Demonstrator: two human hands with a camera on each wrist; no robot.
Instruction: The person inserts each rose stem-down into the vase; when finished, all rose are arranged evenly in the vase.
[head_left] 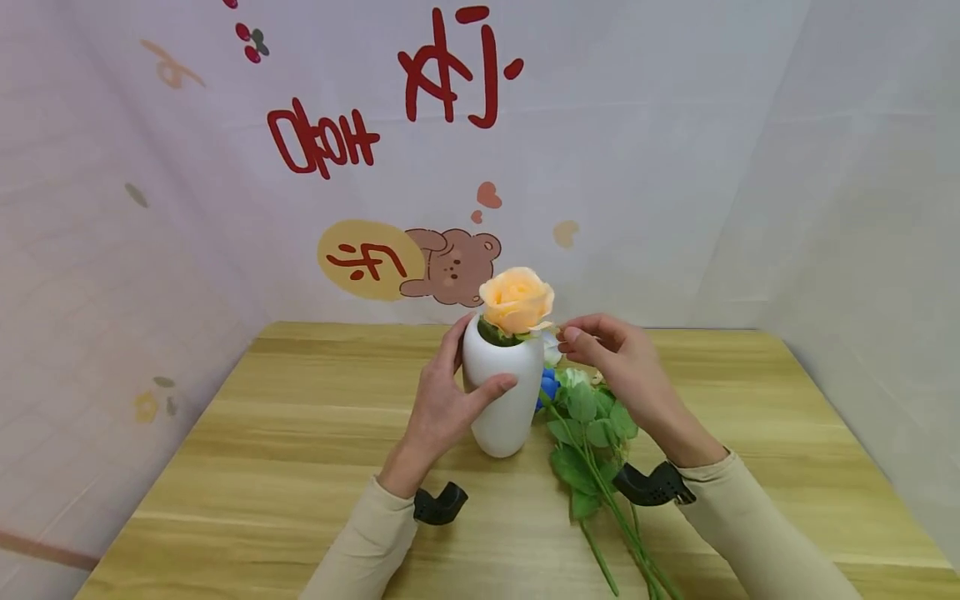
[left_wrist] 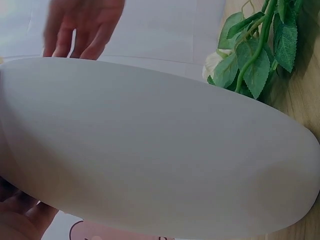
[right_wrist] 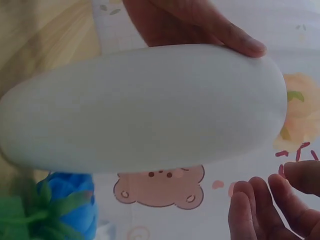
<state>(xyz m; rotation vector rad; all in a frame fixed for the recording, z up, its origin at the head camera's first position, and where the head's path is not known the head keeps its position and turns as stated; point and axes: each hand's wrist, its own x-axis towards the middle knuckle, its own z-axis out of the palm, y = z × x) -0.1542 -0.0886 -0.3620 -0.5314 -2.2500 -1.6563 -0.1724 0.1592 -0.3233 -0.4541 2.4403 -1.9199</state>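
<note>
A white vase (head_left: pixel 504 400) stands on the wooden table, and a peach rose (head_left: pixel 517 300) sits in its mouth with the bloom just above the rim. My left hand (head_left: pixel 448 392) grips the vase from its left side, thumb across the front and fingers behind. On the other side, my right hand (head_left: pixel 618 358) hovers beside the bloom with loosely bent fingers. In the right wrist view nothing shows between the right hand's fingers (right_wrist: pixel 267 202). The rose's stem is hidden inside the vase.
Right of the vase lies a bunch of flowers with green leaves (head_left: pixel 585 433), its long stems (head_left: pixel 630 533) running toward the front edge. A blue rose (head_left: pixel 549 387) and a white flower (head_left: pixel 551 348) are partly hidden behind the vase. A printed cloth (head_left: pixel 637 167) hangs behind the table.
</note>
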